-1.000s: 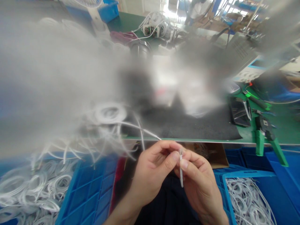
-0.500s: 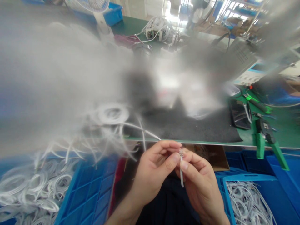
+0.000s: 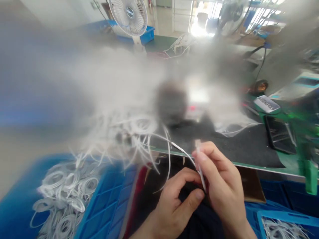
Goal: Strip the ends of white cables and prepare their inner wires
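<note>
Fingers (image 3: pixel 210 151) of the right hand (image 3: pixel 221 181) are pinched tight, thumb against forefinger, on a thin white cable (image 3: pixel 201 172), and there's the clear plug (image 3: pixel 198 143) poking up just above the grip, right at the near edge of the green bench (image 3: pixel 289 164). The cable drops from the pinch down across the palm side, its lower end just beside the thumb of the left hand (image 3: pixel 174 205). That left hand sits low and close in, touching the right, fingers (image 3: pixel 185 176) curled inward with a dark gap showing between them and the thumb; whether it actually has the cable's tail, I cannot tell from here. Another run of the white cable comes in from the left, sloping down to the right hand from a heap of white cables (image 3: pixel 136 132) sprawled over the bench edge. Under both hands, dark cloth (image 3: pixel 199 222). Behind them on the bench lies a black mat (image 3: pixel 239 147), with a dark flat phone (image 3: pixel 279 134) on its right end and a clear plastic bag (image 3: pixel 234 127) further back. Down left, a blue crate (image 3: pixel 109 205) with coiled cables (image 3: pixel 62 186) just beside it; down right, a second blue crate (image 3: pixel 279 216) holding more coils. Far back stands a white fan (image 3: pixel 128 15). Much of the middle is blurred out.
</note>
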